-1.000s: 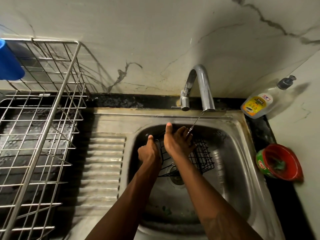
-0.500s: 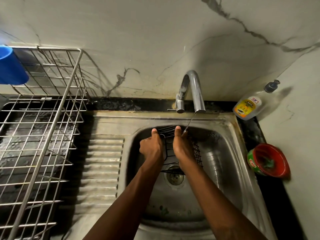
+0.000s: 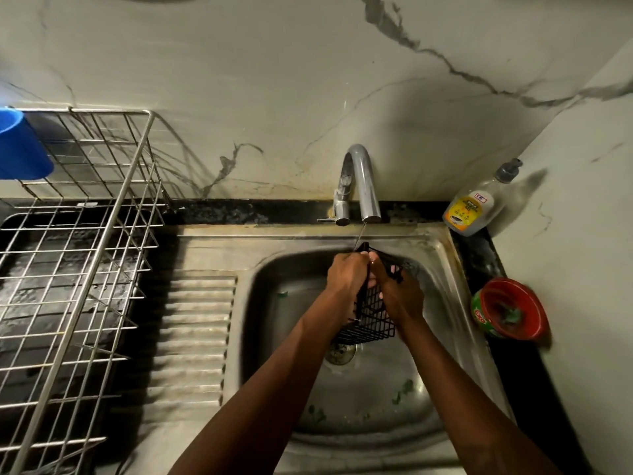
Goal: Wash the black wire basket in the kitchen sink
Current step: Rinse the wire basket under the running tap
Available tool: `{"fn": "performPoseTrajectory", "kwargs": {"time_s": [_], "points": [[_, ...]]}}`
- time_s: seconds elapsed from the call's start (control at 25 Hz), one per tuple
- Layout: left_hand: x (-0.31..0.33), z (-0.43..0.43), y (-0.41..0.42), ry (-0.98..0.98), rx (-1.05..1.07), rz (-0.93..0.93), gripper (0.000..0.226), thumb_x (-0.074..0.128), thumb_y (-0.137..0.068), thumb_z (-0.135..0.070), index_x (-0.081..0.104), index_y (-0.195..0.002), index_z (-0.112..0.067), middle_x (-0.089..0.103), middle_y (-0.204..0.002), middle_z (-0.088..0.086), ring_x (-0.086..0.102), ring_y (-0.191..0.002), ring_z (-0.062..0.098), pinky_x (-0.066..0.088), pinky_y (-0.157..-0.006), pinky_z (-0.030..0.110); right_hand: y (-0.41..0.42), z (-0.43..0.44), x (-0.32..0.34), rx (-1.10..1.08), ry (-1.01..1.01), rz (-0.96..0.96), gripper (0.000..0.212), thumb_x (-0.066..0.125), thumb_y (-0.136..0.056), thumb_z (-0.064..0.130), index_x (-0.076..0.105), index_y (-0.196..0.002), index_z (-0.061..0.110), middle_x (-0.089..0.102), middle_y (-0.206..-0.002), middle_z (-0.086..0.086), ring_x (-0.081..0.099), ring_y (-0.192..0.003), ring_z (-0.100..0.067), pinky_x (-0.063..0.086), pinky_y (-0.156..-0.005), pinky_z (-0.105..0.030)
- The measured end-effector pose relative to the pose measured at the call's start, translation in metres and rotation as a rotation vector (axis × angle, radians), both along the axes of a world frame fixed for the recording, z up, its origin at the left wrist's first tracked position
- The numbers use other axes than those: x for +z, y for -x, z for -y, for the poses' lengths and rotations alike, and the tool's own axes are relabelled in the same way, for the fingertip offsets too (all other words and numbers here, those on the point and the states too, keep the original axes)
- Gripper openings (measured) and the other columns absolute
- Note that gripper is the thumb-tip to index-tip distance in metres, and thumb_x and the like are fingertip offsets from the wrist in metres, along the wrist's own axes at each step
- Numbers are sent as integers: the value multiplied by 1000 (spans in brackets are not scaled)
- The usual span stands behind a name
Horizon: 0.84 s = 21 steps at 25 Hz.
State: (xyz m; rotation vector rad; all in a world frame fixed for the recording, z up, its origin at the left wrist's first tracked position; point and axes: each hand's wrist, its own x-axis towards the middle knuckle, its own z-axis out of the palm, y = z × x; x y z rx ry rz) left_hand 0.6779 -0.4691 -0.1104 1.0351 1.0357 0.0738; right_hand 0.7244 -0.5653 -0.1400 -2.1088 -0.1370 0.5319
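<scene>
While a thin stream falls from the tap, the basket is held tilted just below the tap, above the sink floor. Left hand grips its left edge, fingers curled; right hand clasps its right side, fingertips through the mesh. Right of the tap: bottle, bowl. Left of the tap: rack, cup.

I am wearing the one wide-angle camera on my head, and it is looking forward and steeply down from close above the sink, taking in the marble wall at the top and my forearms reaching in from the bottom edge
</scene>
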Motion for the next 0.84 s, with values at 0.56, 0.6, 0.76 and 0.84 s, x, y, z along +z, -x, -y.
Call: {"fn": "performPoseTrajectory", "kwargs": {"time_s": [0.56,0.6,0.76,0.84], "points": [[-91,-40,61,-590,-73,-590,12,70,-83,-24,73,-84,-13,71,-85,5,66,-85,22,51,-75,28,-68,37,-75,-75,-8,-556,78,34,-93,78,48,-146,23,63,-129,-17,67,-106,-36,52,-96,-53],[-98,-41,62,-595,-99,-645,15,68,-80,-24,73,-84,-11,71,-86,7,67,-87,26,55,-78,31,-67,35,-78,-84,43,-591,78,25,-95,76,47,-146,22,62,-126,-17,64,-105,-34,51,-94,-50],[-95,-47,58,-589,-73,-659,16,64,-83,-18,63,-68,-15,61,-70,3,60,-76,23,51,-75,29,-67,27,-90,-141,98,-678,83,10,-98,72,46,-148,16,54,-142,-21,54,-126,-39,44,-106,-52],[-99,-50,58,-592,-82,-653,20,63,-86,-16,61,-66,-16,57,-67,-1,55,-68,17,47,-72,27,-66,22,-92,-173,154,-596,89,11,-94,77,43,-151,16,46,-151,-21,48,-134,-40,38,-112,-54]]}}
